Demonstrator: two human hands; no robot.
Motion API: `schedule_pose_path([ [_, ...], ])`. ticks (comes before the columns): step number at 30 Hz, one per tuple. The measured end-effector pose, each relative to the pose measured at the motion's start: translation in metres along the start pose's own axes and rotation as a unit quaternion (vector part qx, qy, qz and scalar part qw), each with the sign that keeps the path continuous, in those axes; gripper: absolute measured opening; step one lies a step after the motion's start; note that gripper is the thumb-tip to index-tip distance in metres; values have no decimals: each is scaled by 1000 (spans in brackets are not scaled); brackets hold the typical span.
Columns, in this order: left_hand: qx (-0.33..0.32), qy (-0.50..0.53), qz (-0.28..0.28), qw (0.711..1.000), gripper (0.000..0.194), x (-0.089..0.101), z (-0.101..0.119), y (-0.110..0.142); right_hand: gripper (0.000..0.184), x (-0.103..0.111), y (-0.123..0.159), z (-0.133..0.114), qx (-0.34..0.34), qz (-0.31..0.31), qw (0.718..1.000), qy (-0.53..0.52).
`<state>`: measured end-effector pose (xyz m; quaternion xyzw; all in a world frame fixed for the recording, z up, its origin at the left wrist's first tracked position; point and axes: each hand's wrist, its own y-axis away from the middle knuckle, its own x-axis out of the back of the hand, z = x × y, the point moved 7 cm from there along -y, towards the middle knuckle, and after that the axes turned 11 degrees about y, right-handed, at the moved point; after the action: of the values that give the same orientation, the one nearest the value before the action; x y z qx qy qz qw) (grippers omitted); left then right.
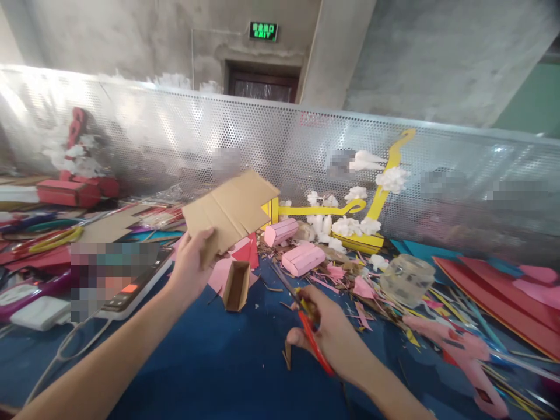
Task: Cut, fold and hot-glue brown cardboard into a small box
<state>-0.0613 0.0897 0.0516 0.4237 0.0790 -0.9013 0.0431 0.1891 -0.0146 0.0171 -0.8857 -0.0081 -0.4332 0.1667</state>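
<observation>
My left hand [195,259] grips a flat brown cardboard sheet [231,210] by its lower left corner and holds it tilted above the table. In my right hand [328,326] is a pair of scissors [310,335] with red handles, blades pointing up and left, apart from the cardboard. Between the hands a small open cardboard box [237,286] rests on pink paper. Two pink paper-covered blocks, one a pink prism [303,258], lie just beyond the scissors.
A pink hot glue gun [459,350] lies at right near a clear tape roll [406,279] and scraps. Yellow cardboard shapes [359,240] with white flowers stand behind. A phone [131,286], cables and a white charger [40,312] are at left. A perforated metal screen [175,134] borders the table.
</observation>
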Motion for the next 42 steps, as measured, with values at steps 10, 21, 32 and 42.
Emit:
schedule_pose_path([
  [10, 125, -66, -15, 990, 15, -1, -12, 4, 36, 85, 4, 16, 161, 343, 776, 505],
  [21, 144, -97, -13, 985, 16, 0, -15, 4, 22, 89, 13, 1, 222, 328, 751, 528],
  [32, 172, -108, -26, 979, 15, 8, -26, 0, 21, 91, 15, 4, 230, 320, 744, 539],
  [42, 229, -133, -72, 961, 14, 2, -36, 11, 25, 74, 13, -8, 237, 282, 768, 523],
])
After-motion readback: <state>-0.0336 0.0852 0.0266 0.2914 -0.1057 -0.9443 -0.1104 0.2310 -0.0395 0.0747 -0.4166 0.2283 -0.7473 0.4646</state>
